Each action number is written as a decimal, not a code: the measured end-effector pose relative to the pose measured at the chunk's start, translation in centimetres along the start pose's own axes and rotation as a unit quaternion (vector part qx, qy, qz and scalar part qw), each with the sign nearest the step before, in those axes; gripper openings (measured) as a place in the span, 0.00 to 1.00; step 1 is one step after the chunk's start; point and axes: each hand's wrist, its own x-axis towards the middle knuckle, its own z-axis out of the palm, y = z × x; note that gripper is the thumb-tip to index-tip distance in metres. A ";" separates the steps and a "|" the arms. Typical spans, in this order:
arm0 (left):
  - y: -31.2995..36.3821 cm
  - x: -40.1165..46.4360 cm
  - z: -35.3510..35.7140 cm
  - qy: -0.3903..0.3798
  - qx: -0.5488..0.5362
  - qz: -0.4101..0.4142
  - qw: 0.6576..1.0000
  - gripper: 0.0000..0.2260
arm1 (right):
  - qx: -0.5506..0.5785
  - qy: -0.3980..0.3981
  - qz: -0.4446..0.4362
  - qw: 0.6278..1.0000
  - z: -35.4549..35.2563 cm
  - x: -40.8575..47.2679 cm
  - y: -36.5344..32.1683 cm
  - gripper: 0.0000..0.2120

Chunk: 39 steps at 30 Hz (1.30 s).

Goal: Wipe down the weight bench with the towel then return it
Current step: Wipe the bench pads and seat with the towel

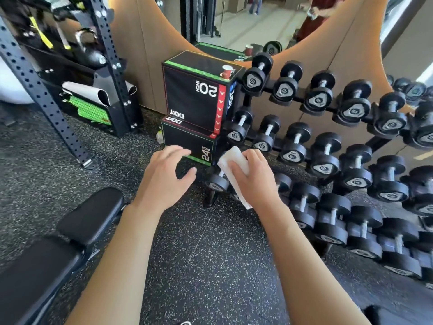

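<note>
Bare forearms, no sleeves, ringless hands.

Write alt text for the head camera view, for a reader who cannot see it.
A person's right hand grips a folded white towel while the open left hand hovers beside it, both above a speckled gym floor. A black weight bench sits lower left; a dumbbell rack fills the right.

left hand [164, 174]: empty, fingers spread | right hand [253, 177]: closed grip, both arms extended
</note>
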 end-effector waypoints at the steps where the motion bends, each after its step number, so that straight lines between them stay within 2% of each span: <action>1: -0.7 0.0 -0.3 0.004 -0.004 -0.007 1.000 0.20 | 0.000 -0.005 -0.005 1.000 0.6 0.5 -0.4 0.11; 11: -4.4 3.6 0.5 0.011 0.002 -0.062 0.998 0.21 | 0.018 -0.044 -0.025 0.999 5.2 6.1 0.3 0.11; 25: 0.0 22.0 8.0 -0.002 0.038 -0.054 0.998 0.20 | 0.055 -0.040 -0.010 0.998 5.6 23.0 12.0 0.12; 34: -1.2 29.2 7.7 0.019 0.075 -0.070 0.995 0.19 | 0.085 -0.053 -0.038 0.994 8.1 31.3 13.8 0.12; 39: -3.7 33.5 7.3 0.018 0.088 -0.063 0.994 0.19 | 0.093 -0.051 -0.016 0.994 10.5 35.4 13.9 0.12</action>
